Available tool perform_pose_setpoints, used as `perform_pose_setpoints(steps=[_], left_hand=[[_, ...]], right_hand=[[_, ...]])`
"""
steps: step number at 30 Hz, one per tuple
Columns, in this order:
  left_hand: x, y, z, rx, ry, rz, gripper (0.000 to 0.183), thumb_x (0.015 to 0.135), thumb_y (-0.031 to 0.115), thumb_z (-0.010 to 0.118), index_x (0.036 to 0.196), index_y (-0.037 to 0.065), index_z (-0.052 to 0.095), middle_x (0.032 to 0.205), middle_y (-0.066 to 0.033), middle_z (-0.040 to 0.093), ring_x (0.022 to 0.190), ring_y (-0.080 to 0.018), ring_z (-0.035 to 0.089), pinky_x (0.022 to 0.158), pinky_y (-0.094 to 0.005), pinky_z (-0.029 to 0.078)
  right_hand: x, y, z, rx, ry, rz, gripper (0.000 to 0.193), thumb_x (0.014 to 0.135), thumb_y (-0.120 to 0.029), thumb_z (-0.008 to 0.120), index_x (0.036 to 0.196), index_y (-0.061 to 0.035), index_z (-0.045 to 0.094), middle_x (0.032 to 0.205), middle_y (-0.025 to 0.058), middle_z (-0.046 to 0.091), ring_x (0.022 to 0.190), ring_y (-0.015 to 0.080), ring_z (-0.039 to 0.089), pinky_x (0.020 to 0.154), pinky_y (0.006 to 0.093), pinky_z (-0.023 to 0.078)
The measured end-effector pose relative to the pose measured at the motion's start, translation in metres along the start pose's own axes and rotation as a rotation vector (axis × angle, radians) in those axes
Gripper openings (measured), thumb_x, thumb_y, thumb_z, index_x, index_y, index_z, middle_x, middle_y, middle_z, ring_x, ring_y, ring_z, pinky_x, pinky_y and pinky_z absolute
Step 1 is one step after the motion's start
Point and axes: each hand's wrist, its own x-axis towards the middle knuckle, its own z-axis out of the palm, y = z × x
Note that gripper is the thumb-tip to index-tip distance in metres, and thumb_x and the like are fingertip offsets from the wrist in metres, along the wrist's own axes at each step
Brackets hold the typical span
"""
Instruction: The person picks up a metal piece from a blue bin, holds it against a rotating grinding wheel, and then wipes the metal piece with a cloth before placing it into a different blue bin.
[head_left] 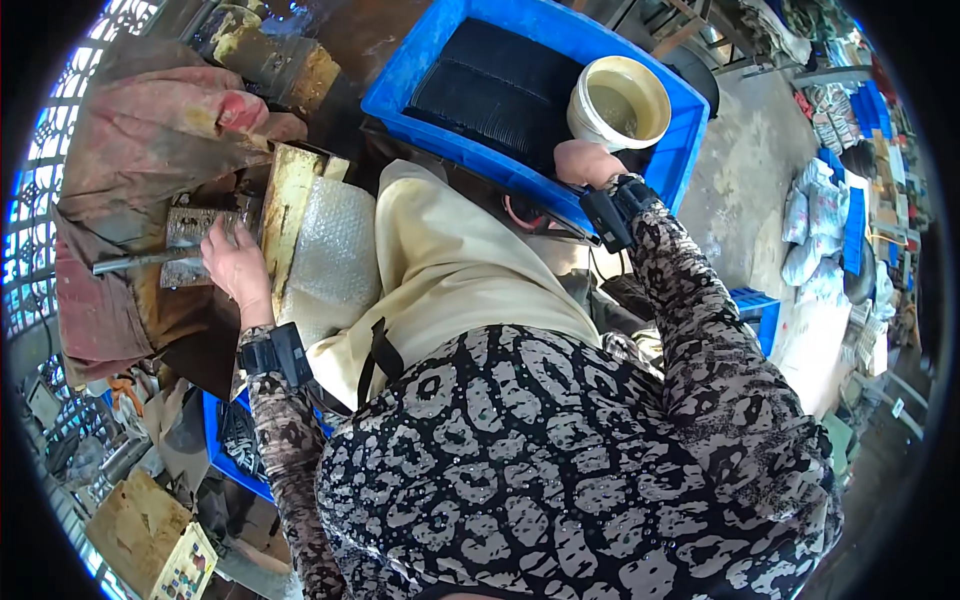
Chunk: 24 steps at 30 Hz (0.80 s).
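My left hand (236, 262) rests at a worn metal block (190, 228), its fingers apart and reaching over the block's surface. A metal bar (140, 262) sticks out to the left beside those fingers. Next to the hand stands a wooden piece (290, 215) with bubble wrap (330, 255) along its right side. My right hand (588, 163) is closed like a fist near the lower rim of a cream bucket (588, 118); what it holds, if anything, is hidden. The bucket holds cloudy liquid and sits in a blue crate (445, 142), beside rows of black ribbed pieces (490, 85).
Reddish, stained cloth (160, 120) drapes around the block at the left. Another blue crate (240, 455) with dark pieces stands by my left forearm. At the right, pale filled bags (805, 225) lie on the floor past a small blue crate (757, 312).
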Motion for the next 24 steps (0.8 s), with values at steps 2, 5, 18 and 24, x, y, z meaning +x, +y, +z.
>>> perform_pose_setpoints(steps=[2, 5, 18, 24], left_hand=[[0.003, 0.002, 0.006, -0.002, -0.014, 0.004, 0.033, 0.089, 0.025, 0.059, 0.118, 0.009, 0.06, 0.11, -0.02, 0.058, 0.101, -0.0393, 0.055, 0.089, -0.0455, 0.044], [0.004, -0.001, 0.012, 0.023, -0.051, -0.009, 0.032, 0.088, 0.023, 0.058, 0.118, 0.01, 0.06, 0.117, -0.0164, 0.058, 0.102, -0.0369, 0.055, 0.087, -0.0447, 0.045], [0.005, -0.009, 0.011, -0.052, -0.12, 0.046, 0.031, 0.093, 0.021, 0.051, 0.116, 0.003, 0.061, 0.11, -0.0199, 0.062, 0.1, -0.0386, 0.057, 0.088, -0.0435, 0.045], [0.003, -0.012, 0.013, -0.074, -0.143, 0.078, 0.03, 0.094, 0.017, 0.048, 0.116, 0.002, 0.06, 0.111, -0.0205, 0.062, 0.1, -0.0379, 0.058, 0.087, -0.0425, 0.046]], right_hand=[[0.001, 0.005, 0.001, -0.041, 0.068, -0.024, 0.02, 0.078, -0.012, 0.054, 0.083, -0.0037, 0.072, 0.087, 0.0155, 0.07, 0.083, 0.0322, 0.069, 0.065, 0.0447, 0.054], [0.001, 0.014, -0.001, -0.098, 0.163, -0.107, 0.021, 0.079, -0.012, 0.053, 0.084, -0.003, 0.072, 0.089, 0.0166, 0.07, 0.086, 0.0323, 0.069, 0.065, 0.0441, 0.054], [-0.01, 0.042, 0.037, -0.333, 0.351, -0.199, 0.012, 0.074, -0.013, 0.061, 0.072, -0.0079, 0.071, 0.072, 0.0083, 0.068, 0.073, 0.0283, 0.069, 0.059, 0.0361, 0.053], [-0.013, 0.049, 0.046, -0.223, 0.279, -0.243, 0.009, 0.072, -0.011, 0.063, 0.075, -0.0073, 0.071, 0.075, 0.0101, 0.069, 0.073, 0.0286, 0.069, 0.059, 0.0371, 0.054]])
